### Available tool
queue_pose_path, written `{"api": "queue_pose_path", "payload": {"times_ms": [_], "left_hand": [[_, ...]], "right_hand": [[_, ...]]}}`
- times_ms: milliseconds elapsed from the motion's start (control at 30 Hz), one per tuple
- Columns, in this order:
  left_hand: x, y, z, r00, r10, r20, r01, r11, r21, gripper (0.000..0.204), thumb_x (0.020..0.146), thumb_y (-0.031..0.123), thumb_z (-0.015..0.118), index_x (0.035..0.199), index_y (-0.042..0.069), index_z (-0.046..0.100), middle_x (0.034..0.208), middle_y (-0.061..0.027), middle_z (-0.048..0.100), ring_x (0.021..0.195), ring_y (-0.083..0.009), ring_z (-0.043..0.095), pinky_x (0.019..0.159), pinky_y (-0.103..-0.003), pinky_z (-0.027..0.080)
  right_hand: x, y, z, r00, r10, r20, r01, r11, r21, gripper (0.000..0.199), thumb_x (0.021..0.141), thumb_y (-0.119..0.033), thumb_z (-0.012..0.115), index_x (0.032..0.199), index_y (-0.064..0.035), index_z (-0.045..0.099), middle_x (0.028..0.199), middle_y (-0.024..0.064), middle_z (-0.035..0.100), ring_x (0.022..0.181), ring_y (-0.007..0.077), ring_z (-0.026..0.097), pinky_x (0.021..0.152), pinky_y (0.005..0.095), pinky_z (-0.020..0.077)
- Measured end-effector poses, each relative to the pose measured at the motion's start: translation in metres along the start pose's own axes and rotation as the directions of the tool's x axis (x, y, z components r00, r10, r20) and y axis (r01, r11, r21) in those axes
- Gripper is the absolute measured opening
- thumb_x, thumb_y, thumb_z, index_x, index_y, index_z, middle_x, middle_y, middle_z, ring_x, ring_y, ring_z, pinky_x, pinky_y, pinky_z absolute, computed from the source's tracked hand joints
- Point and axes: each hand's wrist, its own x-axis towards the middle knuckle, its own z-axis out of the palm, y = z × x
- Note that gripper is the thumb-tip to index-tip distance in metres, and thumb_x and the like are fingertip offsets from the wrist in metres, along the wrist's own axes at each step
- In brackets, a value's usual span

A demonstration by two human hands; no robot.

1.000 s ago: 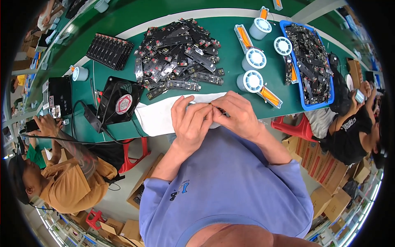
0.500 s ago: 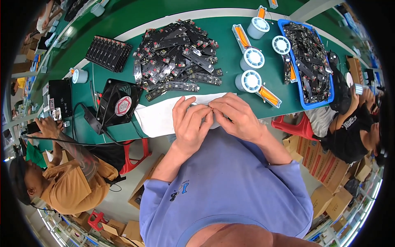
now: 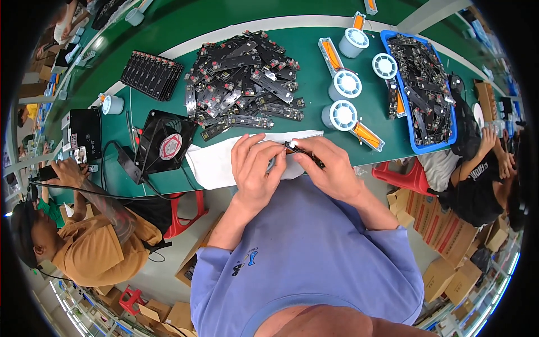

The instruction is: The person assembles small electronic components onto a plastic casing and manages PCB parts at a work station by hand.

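Over the near edge of the table, my right hand pinches a narrow black circuit board with a white connector at its left end. My left hand is closed, thumb and forefinger pressed together by that end of the board. A bit of something pale blue shows between its fingers, too covered to name. Both hands are just above a white cloth spread on the table. Beyond the cloth lies a loose heap of black circuit boards.
Right of the heap stand several pale-blue cylinders with orange-filled strips. A blue tray holds more boards. To the left are a black fan with a cable and a stacked row of boards. Co-workers sit at both sides.
The black board has come into view in my right hand, whose fingers have shifted right. My left hand stays close to the same spot, still pinching. The view has shifted slightly.
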Motion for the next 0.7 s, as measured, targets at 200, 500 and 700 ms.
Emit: {"api": "queue_pose_path", "payload": {"times_ms": [200, 500, 700], "left_hand": [[0.000, 0.002, -0.001, 1.000, 0.011, 0.010, -0.011, 1.000, -0.009, 0.020, 0.079, 0.003, 0.082, 0.096, 0.008, 0.073, 0.098, -0.0018, 0.074, 0.109, -0.0287, 0.067, 0.105, -0.048, 0.047], [0.001, 0.001, -0.005, 1.000, 0.014, 0.020, -0.016, 0.996, 0.083, 0.024, 0.080, 0.007, 0.083, 0.101, 0.008, 0.073, 0.113, -0.0044, 0.071, 0.117, -0.0308, 0.063, 0.107, -0.051, 0.046], [-0.007, -0.003, -0.008, 0.985, 0.140, 0.098, -0.161, 0.952, 0.260, 0.027, 0.081, 0.009, 0.082, 0.106, 0.008, 0.071, 0.118, -0.0067, 0.068, 0.119, -0.0349, 0.061, 0.108, -0.055, 0.045]], "right_hand": [[0.007, 0.002, -0.012, 0.944, 0.294, 0.149, -0.323, 0.915, 0.241, 0.028, 0.096, -0.006, 0.075, 0.123, -0.0018, 0.074, 0.109, 0.0100, 0.073, 0.089, 0.0136, 0.066, 0.073, 0.0287, 0.0535], [0.018, -0.009, -0.026, 0.944, 0.235, 0.230, -0.283, 0.937, 0.204, 0.032, 0.095, -0.008, 0.074, 0.125, -0.0002, 0.071, 0.108, 0.0153, 0.072, 0.098, 0.0280, 0.070, 0.084, 0.0373, 0.0557], [0.007, -0.010, -0.024, 0.952, 0.224, 0.207, -0.235, 0.972, 0.030, 0.034, 0.093, -0.006, 0.076, 0.127, -0.0003, 0.069, 0.117, 0.0136, 0.069, 0.099, 0.0275, 0.069, 0.087, 0.0391, 0.0563]]}}
